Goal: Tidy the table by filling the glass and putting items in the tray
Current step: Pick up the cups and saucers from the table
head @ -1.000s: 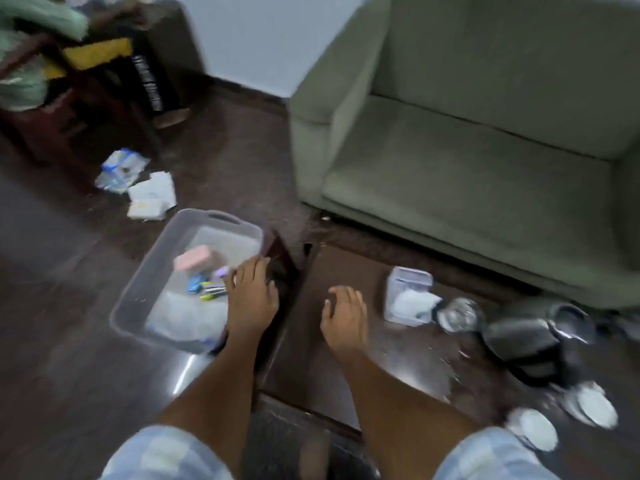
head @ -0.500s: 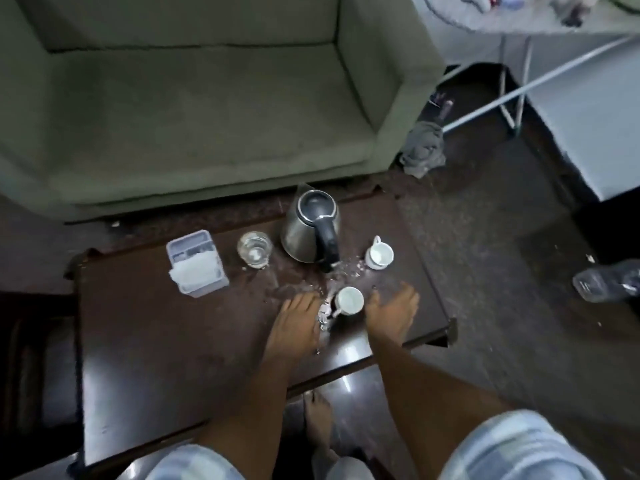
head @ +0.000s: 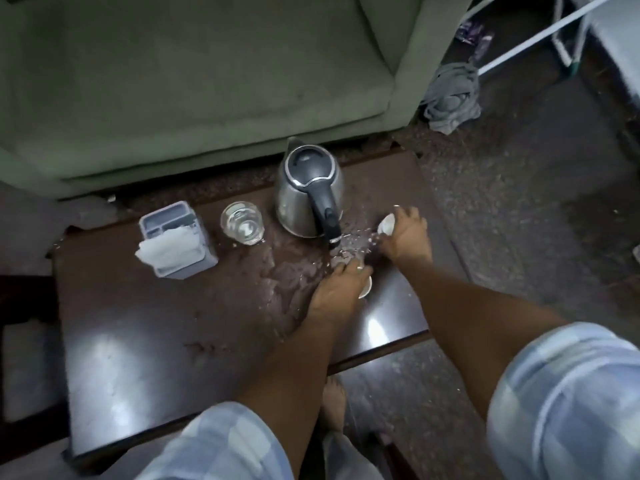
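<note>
- One steel electric kettle (head: 308,188), at 12 o'clock on the table (head: 138,341).
- One clear drinking glass (head: 242,223), at 9 o'clock from the kettle.
- Two small white cups: near cup (head: 366,289) under the left hand (head: 337,292), far cup (head: 386,225) in the right hand (head: 407,237).
- One grey tissue holder (head: 180,240), at 9 o'clock from the glass.
- One grey cloth (head: 450,98) on the floor, at 1 o'clock.

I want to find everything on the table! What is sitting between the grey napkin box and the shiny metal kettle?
In the head view, a clear drinking glass stands between the grey napkin box and the shiny metal kettle.
</note>
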`<state>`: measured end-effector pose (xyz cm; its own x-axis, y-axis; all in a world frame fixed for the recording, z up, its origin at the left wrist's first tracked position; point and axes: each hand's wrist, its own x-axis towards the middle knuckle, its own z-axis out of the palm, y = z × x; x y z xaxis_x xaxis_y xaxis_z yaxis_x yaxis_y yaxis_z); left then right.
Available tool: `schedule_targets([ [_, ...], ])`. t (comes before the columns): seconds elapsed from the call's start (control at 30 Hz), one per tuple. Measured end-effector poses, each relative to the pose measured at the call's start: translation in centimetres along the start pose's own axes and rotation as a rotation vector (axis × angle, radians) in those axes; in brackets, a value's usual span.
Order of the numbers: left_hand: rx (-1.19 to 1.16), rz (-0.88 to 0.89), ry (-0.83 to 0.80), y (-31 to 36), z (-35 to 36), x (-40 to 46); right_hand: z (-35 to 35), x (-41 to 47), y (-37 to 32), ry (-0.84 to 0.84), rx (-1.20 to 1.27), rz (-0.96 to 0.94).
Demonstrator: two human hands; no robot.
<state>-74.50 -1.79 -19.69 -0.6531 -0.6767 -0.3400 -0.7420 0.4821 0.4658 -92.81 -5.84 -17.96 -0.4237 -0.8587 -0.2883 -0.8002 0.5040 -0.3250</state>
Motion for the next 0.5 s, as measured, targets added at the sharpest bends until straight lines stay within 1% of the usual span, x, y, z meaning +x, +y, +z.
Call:
schedule_targets([
  [0.07,-0.067,-0.032,0.039,-1.3,-0.6,-2.0,0.4,-1.3,0.5,0.061,-0.024,0.002],
  [0.13,-0.107,-0.061,0.042,-3.1,-2.1,-5.4,1.2,-4.6,0.1,0.108,0.006,0.042],
  [0.2,-0.143,-0.087,0.077,-5.4,-4.0,-9.3,2.2,-9.1,-1.2,0.104,0.027,0.065],
  [0.27,-0.184,-0.143,0.163,-8.2,-6.1,-13.8,3.7,-14.1,-3.0,0.047,0.016,-0.001],
  [0.3,-0.212,-0.198,0.202,-9.8,-7.2,-16.3,4.5,-16.7,-4.6,0.016,0.028,-0.064],
  [0.37,-0.271,-0.321,0.286,-13.4,-9.0,-21.1,6.5,-21.7,-9.2,-0.102,0.132,-0.156],
  [0.4,-0.279,-0.390,0.366,-16.1,-10.0,-23.9,7.6,-23.8,-13.0,-0.172,0.185,-0.217],
  [0.43,-0.270,-0.420,0.422,-17.9,-10.7,-25.6,8.5,-25.5,-15.9,-0.226,0.226,-0.262],
  [0.5,-0.276,-0.472,0.534,-23.0,-13.8,-30.0,10.2,-28.4,-24.4,-0.249,0.288,-0.432],
])
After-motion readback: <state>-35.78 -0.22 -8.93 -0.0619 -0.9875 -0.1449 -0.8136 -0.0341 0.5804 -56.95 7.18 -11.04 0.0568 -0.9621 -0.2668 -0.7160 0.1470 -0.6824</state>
